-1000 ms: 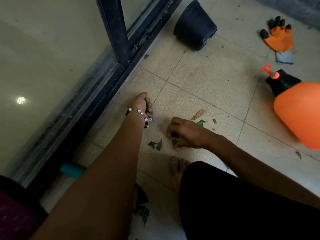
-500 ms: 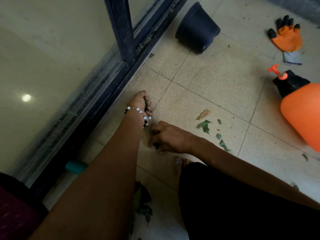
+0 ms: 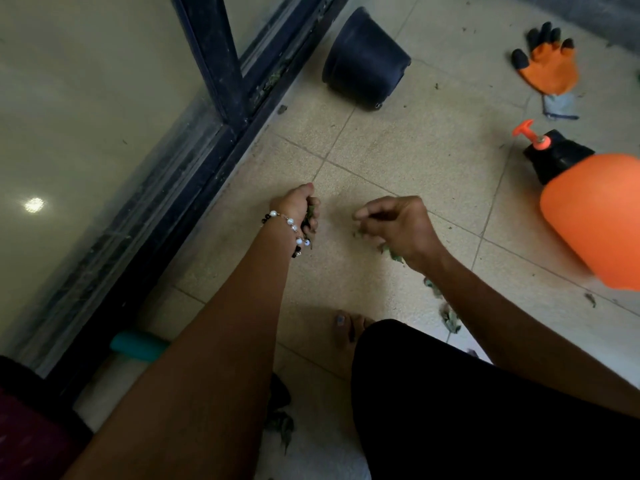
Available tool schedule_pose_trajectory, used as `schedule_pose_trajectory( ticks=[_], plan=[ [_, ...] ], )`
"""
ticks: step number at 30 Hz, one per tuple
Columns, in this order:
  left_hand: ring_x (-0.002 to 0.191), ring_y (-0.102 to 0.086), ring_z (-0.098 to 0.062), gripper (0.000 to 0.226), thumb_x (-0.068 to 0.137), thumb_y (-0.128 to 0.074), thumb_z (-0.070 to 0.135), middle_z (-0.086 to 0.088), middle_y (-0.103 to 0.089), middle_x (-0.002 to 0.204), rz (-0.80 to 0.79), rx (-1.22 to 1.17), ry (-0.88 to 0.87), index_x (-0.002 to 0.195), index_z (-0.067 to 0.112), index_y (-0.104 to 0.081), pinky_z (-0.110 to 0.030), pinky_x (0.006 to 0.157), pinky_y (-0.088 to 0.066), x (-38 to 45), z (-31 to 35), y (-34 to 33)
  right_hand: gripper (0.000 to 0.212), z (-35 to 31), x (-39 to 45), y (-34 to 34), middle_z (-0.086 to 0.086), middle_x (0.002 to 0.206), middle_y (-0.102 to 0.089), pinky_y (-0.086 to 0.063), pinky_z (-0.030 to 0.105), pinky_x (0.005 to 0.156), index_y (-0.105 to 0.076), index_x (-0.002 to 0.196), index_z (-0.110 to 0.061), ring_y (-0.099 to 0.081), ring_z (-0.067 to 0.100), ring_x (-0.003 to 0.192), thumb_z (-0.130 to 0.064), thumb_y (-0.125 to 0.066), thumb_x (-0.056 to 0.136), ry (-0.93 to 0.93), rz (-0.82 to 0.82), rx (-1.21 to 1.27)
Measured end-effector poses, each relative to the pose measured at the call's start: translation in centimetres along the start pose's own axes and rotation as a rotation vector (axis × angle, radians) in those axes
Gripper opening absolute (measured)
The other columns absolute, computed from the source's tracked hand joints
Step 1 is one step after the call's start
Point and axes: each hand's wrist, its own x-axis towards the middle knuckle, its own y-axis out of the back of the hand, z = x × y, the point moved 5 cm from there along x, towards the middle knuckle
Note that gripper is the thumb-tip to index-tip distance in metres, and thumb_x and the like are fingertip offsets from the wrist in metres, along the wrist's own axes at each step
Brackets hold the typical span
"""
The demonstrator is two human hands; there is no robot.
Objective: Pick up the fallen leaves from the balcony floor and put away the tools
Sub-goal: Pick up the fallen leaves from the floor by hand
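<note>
My left hand (image 3: pixel 298 210), with a bead bracelet at the wrist, grips a bunch of green leaves (image 3: pixel 309 218) above the tiled floor (image 3: pixel 408 157). Close to its right, my right hand (image 3: pixel 398 226) is lifted off the floor with fingers curled around small green leaf pieces (image 3: pixel 390 251). A few more green leaves (image 3: pixel 450 318) lie on the floor beside my right forearm. An orange spray bottle (image 3: pixel 595 213) with a black cap lies on its side at the right. An orange and black work glove (image 3: pixel 549 65) lies at the far right.
A dark plant pot (image 3: pixel 363 60) lies tipped on its side near the sliding door's dark frame (image 3: pixel 221 109). A teal handle (image 3: pixel 138 346) pokes out by the door track at lower left. More leaves (image 3: pixel 282 426) lie under my left arm. My foot and dark-clad knee fill the lower middle.
My right hand rose off the floor with leaf pieces and drew level with my left hand. The brown leaf and green bits seen earlier on the tile are gone from there.
</note>
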Motion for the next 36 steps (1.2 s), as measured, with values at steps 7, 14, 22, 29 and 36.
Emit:
schedule_pose_trajectory(
  ticks=[7,14,22,29,36],
  plan=[
    [0.041,-0.048,-0.018,0.049,0.091,-0.053,0.055,-0.009,-0.061,0.064,-0.021,0.151,-0.070,0.087,0.009,-0.069,-0.018,0.042,-0.035,-1.2,-0.4,-6.5,0.011,-3.0,0.3,1.3,0.003,0.080,-0.073,-0.056,0.026,0.062,-0.073,0.088,-0.007,-0.069,0.013,0.066,0.000,-0.074,0.079,0.080,0.164,0.096],
    [0.039,-0.043,-0.015,0.044,0.099,-0.038,0.043,-0.003,-0.055,0.050,-0.104,0.113,0.034,0.074,0.015,-0.062,-0.014,0.043,-0.033,-1.5,-1.5,-9.1,0.027,-4.0,0.0,2.0,0.003,0.087,-0.072,-0.057,0.024,0.072,-0.056,0.103,-0.012,-0.068,0.008,0.075,-0.001,-0.069,0.083,0.229,0.049,-0.266],
    [0.026,-0.032,-0.010,0.033,0.092,-0.052,0.020,0.001,-0.046,0.043,-0.071,0.088,0.025,0.061,0.012,-0.048,-0.008,0.037,-0.025,-0.5,-1.0,-8.7,0.040,-1.7,-0.4,6.0,0.001,0.123,-0.065,-0.047,0.036,0.102,-0.054,0.130,-0.016,-0.057,0.011,0.118,-0.007,-0.061,0.092,0.137,0.011,-0.342],
    [0.030,-0.032,-0.011,0.036,0.095,-0.051,0.023,-0.001,-0.044,0.044,-0.044,0.031,0.037,0.061,0.013,-0.044,-0.009,0.036,-0.024,0.2,-1.0,-8.1,0.056,4.7,-2.7,0.8,0.019,0.150,-0.036,-0.038,0.057,0.105,-0.047,0.141,-0.017,-0.036,0.043,0.136,-0.017,-0.064,0.087,0.343,-0.249,-1.022],
    [0.028,-0.034,-0.009,0.036,0.095,-0.051,0.027,0.003,-0.046,0.041,-0.109,0.078,0.060,0.061,0.015,-0.045,-0.009,0.037,-0.025,0.3,-1.7,-9.1,0.063,5.5,-5.6,4.0,0.008,0.147,-0.045,-0.020,0.056,0.112,-0.052,0.138,-0.018,-0.038,0.037,0.136,0.000,-0.055,0.077,0.487,-0.125,-1.106]
  ],
)
